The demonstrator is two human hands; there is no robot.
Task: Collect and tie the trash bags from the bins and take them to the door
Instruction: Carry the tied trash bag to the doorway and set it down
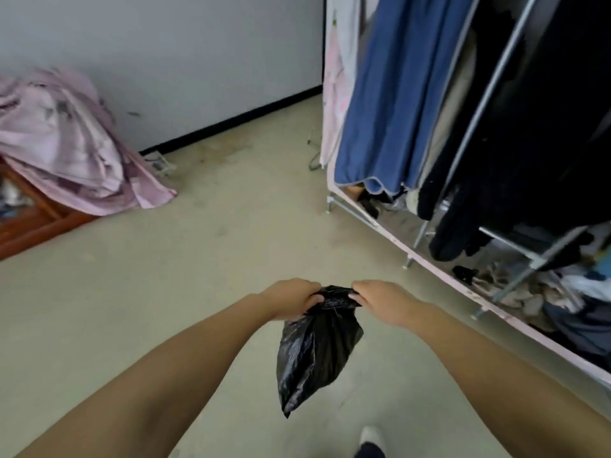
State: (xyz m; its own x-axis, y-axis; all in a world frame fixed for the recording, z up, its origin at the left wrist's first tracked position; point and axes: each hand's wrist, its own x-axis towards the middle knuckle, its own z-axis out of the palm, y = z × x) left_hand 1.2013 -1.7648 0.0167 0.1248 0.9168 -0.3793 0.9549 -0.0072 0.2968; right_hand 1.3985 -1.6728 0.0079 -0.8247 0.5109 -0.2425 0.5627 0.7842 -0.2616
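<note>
Both grips are closed on the gathered neck of a small black trash bag (315, 348): the left hand (291, 300) pinches the plastic at its left end, the right hand (380, 300) pinches the right end, with a short bunched stretch of the bag's top held taut between the two fists. The rest of the bag hangs free below the hands, above the pale floor (215, 259), tapering to a point at its lowest corner; it touches nothing but the fingers. Both forearms are bare and reach forward from the bottom edge of the view. A foot in a light sock (372, 439) shows on the floor under the bag. To the right stands an open wardrobe rack (380, 223) with metal rails, a blue garment (393, 104) and dark clothes hanging in it, and loose items piled on its lower shelf. To the left a pink sheet (66, 143) is heaped over a reddish wooden frame (39, 223) by the grey wall
</note>
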